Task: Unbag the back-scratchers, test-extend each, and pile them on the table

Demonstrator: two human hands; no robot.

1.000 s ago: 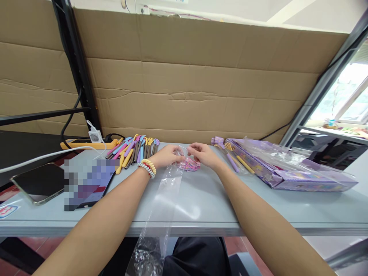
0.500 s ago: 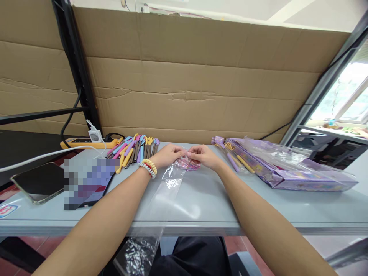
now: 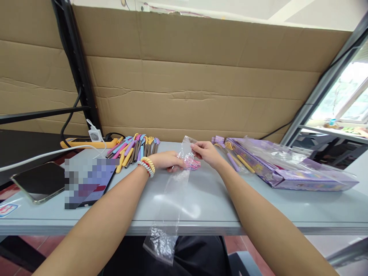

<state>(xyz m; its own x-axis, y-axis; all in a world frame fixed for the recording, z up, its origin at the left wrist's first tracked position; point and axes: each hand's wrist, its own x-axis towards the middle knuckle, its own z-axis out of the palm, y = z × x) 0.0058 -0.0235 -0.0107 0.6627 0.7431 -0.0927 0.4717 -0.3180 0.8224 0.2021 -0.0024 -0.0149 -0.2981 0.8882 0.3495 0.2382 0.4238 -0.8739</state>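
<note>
A long clear plastic bag runs from between my hands down over the table's front edge to my lap. My left hand, with bracelets at its wrist, is closed around the bag's upper part. The thumb and fingers of my right hand pinch the bag's upper end, which sticks up above the left hand. Small pink printed pieces lie right under the hands, partly covered by the plastic; their kind is unclear. Left of my left hand is a pile of coloured claw-headed back scratchers.
At right, plastic film lies over a purple box. Bagged back scratchers and small purple pieces lie beside it. A phone, a blurred-out device and a yellow power strip occupy the left. Cardboard stands behind.
My hands have moved apart. The bag's upper end now stands up between them, my left hand has shifted slightly lower, and the bag's hanging end has swung right.
</note>
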